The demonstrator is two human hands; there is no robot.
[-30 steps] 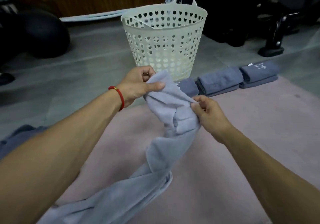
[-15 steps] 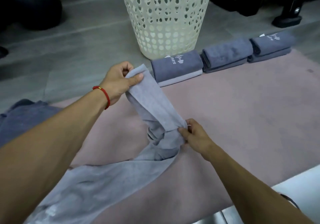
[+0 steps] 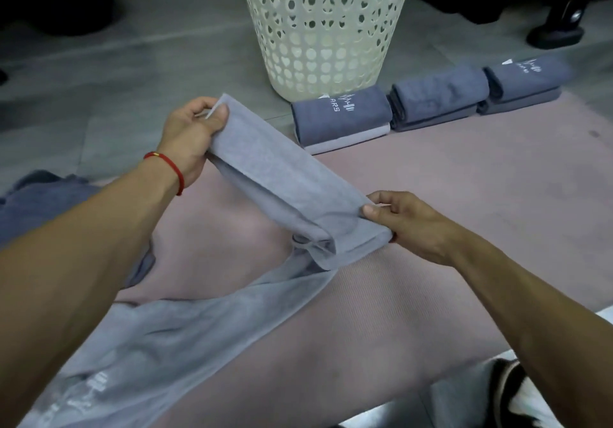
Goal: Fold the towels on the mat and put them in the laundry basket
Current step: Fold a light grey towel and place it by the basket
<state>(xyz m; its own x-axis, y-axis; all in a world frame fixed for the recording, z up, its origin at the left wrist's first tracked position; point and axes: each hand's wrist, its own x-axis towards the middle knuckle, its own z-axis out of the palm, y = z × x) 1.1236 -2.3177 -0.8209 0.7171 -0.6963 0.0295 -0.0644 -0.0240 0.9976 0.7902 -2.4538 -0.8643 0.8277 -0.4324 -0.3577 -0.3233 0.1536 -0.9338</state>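
- Two hands stretch a pale grey towel (image 3: 285, 189) taut above the pink mat (image 3: 447, 228); its tail trails toward the near left corner.
- Right hand (image 3: 414, 225) pinches one end, left hand (image 3: 189, 132) the other; keeping the edges aligned should give a neat fold.
- Three folded towels (image 3: 431, 102) line the far edge beside the laundry basket (image 3: 325, 29).

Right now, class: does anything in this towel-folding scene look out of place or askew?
Three folded towels lie on the mat's far edge beside the laundry basket, not in it. The light towel held between both hands is bunched and twisted.
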